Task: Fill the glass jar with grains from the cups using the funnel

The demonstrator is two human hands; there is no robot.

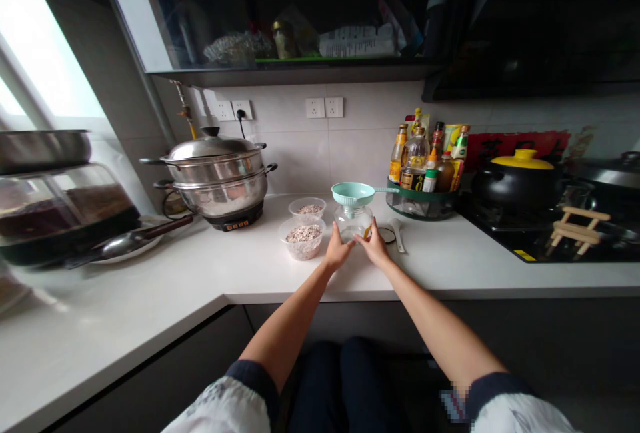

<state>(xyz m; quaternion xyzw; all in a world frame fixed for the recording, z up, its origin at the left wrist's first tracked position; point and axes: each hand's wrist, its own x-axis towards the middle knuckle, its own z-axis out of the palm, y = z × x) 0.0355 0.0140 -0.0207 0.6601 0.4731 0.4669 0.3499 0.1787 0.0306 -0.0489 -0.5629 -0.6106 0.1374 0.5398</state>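
A clear jar [350, 221] stands on the white counter, with a mint-green funnel [353, 194] resting in its mouth and the funnel's handle pointing right. My left hand [339, 247] is wrapped round the jar's left side. On the right side, my right hand [375, 246] grips the same jar. Just left of it are two clear plastic bowls of pinkish-brown flakes, a front bowl [303, 248] and a back bowl [299, 205]. To the right lie a white spoon [399, 235] and a round lid [387, 234], partly behind my right hand.
A steel steamer pot [220, 176] sits at the back left, near a long-handled ladle [125, 243]. Sauce bottles crowd a green-rimmed rack [423, 205] at the back right. Beyond it, a black pot [517, 183] with a yellow lid stands on the stove, behind a small wooden stool [577, 229].
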